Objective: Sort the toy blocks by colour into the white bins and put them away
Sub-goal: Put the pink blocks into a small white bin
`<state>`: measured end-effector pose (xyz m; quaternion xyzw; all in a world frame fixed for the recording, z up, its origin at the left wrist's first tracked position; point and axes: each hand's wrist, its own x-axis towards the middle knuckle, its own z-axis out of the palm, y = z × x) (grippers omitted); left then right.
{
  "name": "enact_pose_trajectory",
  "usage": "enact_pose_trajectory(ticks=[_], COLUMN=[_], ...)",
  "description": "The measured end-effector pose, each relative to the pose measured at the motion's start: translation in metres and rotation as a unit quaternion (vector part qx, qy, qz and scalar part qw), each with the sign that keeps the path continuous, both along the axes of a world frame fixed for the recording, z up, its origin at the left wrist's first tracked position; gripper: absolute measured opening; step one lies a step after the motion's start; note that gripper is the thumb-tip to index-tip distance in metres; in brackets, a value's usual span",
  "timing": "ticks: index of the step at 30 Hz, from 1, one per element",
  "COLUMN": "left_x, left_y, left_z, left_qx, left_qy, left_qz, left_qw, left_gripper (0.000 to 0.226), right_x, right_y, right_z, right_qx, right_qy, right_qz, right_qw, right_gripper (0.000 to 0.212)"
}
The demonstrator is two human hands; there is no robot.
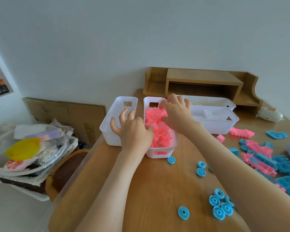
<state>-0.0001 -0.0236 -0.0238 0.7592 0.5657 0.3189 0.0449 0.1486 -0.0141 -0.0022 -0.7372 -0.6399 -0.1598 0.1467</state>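
Several blue discs (219, 205) lie scattered on the near part of the wooden table (149, 190), with a mixed pink and blue pile (264, 158) to the right. Beyond them, the left hand (132, 133) is spread with bent fingers across the rims of an empty bin (114, 118) and a white bin (159, 154) full of pink blocks (159, 134). The right hand (176, 114) curls down onto those blocks; whether it pinches any cannot be told. Farther back stands a wooden shelf (203, 81).
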Motion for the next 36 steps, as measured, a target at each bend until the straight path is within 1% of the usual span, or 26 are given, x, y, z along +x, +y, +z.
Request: enact_pose_trajectory(ticks=[2,4,6,8,10,12,15,17,20,23,26,28,30,32,33,36], left_x=[0.0,0.0,0.001,0.001,0.001,0.001,0.001,0.001,0.002,0.003,0.003,0.002,0.004,0.008,0.012,0.023], left_y=[-0.001,-0.002,-0.003,-0.003,-0.002,-0.001,-0.001,-0.002,-0.003,-0.003,-0.002,-0.004,-0.008,-0.014,-0.019,-0.031], left_z=[-0.001,-0.001,-0.001,-0.001,-0.002,-0.002,-0.001,-0.001,-0.002,-0.003,-0.004,-0.002,0.001,0.003,0.004,0.007], left_qx=[0.015,0.034,0.049,0.054,0.047,0.033,0.01,0.004,0.002,-0.002,0.012,0.055,0.118,0.174,0.187,0.198], left_qy=[-0.005,-0.015,-0.03,-0.042,-0.039,-0.036,-0.036,-0.035,-0.03,-0.035,-0.044,-0.07,-0.094,-0.105,-0.101,-0.051], left_qz=[-0.004,-0.01,-0.016,-0.019,-0.015,-0.005,0.01,0.01,0.01,0.019,0.03,0.034,0.009,-0.045,-0.077,-0.153], left_qw=[1.0,0.999,0.998,0.997,0.998,0.999,0.999,0.999,0.999,0.999,0.998,0.995,0.988,0.978,0.974,0.967], left_gripper=[0.012,0.012,0.01,0.008,0.007,0.007,0.005,0.005,0.011,0.009,0.012,0.019,0.027,0.029,0.029,0.027], right_x=[-0.002,-0.002,-0.004,-0.006,-0.01,-0.013,-0.017,-0.017,-0.019,-0.024,-0.026,-0.024,-0.02,-0.015,-0.011,0.001], right_y=[-0.002,-0.005,-0.005,-0.005,-0.003,-0.002,-0.007,-0.013,-0.019,-0.025,-0.034,-0.042,-0.052,-0.063,-0.071,-0.093], right_z=[0.005,0.009,0.01,0.009,0.007,0.005,0.002,0.001,0.0,-0.002,0.0,0.003,0.006,0.006,0.005,0.002], right_qx=[0.035,0.066,0.092,0.103,0.079,0.03,-0.033,-0.051,-0.064,-0.075,-0.044,-0.012,0.008,0.014,0.019,0.028], right_qy=[-0.029,-0.037,-0.028,0.003,0.044,0.074,0.113,0.161,0.19,0.189,0.193,0.189,0.179,0.177,0.179,0.18], right_qz=[-0.021,-0.04,-0.038,-0.035,-0.024,0.016,0.089,0.129,0.156,0.182,0.202,0.203,0.185,0.168,0.165,0.168], right_qw=[0.999,0.996,0.995,0.994,0.996,0.997,0.989,0.977,0.967,0.962,0.959,0.961,0.966,0.97,0.97,0.969], right_gripper=[0.033,0.032,0.028,0.028,0.034,0.039,0.033,0.036,0.041,0.04,0.037,0.035,0.034,0.033,0.033,0.032])
